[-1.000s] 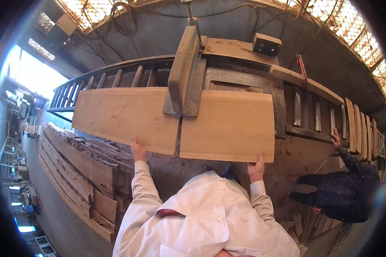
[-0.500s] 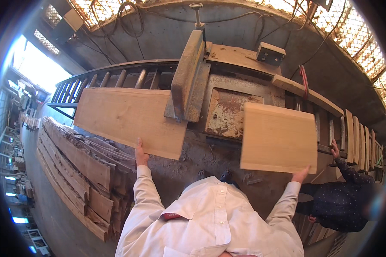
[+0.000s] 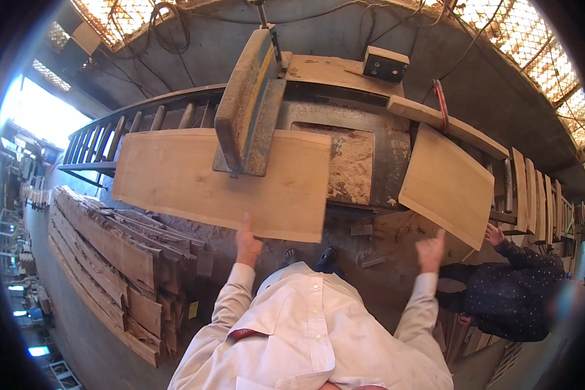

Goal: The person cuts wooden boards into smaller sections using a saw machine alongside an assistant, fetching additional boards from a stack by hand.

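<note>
Roller conveyor [image 3: 187, 116], upper left; plank [image 3: 175, 175], centre, gripped in left hand [image 3: 247, 247]; shorter board [image 3: 447, 185], right, near right hand [image 3: 429, 252], grip indiscernible.

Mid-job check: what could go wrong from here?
The short board lies askew with its near corner overhanging, so it might tip off. A co-worker's hand is close to that corner and could get knocked. The long board, beneath the metal arm, might bind if the left hand pushes unevenly.

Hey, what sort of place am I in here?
Most likely a woodworking shop or sawmill: there's a stack of rough planks, a roller conveyor, and a long board at a machine's upright metal guard.
</note>
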{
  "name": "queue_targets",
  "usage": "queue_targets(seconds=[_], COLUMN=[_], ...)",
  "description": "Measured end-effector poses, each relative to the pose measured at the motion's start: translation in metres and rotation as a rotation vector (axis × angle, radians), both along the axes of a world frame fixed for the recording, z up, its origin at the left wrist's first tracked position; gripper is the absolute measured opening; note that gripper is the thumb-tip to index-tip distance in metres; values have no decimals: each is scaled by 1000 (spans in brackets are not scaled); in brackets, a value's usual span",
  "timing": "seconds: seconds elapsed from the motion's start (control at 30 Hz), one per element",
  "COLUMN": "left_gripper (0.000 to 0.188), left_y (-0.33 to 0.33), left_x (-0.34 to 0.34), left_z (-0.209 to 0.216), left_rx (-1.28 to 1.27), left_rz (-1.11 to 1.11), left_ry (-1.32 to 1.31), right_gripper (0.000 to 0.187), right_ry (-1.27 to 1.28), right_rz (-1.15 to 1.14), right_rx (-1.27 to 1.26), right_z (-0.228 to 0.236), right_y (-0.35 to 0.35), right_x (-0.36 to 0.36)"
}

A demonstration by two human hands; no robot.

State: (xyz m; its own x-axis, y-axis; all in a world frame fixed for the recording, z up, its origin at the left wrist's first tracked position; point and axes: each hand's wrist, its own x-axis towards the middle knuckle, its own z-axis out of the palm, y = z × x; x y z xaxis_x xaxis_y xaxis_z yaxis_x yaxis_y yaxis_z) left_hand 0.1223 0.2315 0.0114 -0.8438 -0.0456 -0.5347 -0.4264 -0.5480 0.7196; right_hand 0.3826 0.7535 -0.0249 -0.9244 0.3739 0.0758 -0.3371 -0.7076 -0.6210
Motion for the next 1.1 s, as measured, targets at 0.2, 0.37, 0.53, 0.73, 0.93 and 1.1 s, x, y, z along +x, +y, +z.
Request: queue_targets(seconds=[0.2, 0.37, 0.53, 0.73, 0.93, 1.1], left_gripper=[41, 42, 49, 40, 39, 45], left_y=[93, 119, 16, -170, -207, -190], left_x=[40, 55, 8, -102, -144, -165], left_z=[-36, 22, 59, -12, -17, -1], left_rx=[65, 147, -1010, 282, -493, -781], left_rz=[-199, -448, -962, 27, 56, -297], left_ry=[-14, -37, 476, 237, 26, 660], right_gripper=[37, 33, 33, 37, 40, 43], right_ry=[-771, -755, -785, -820, -909, -1017], right_rz=[173, -131, -293, -314, -383, -356], right_rx=[-80, -16, -47, 11, 224, 609], right_z=[73, 41, 32, 46, 26, 43], right_y=[-192, -179, -148, -118, -123, -116], right_x=[-97, -98, -91, -100, -114, -123])
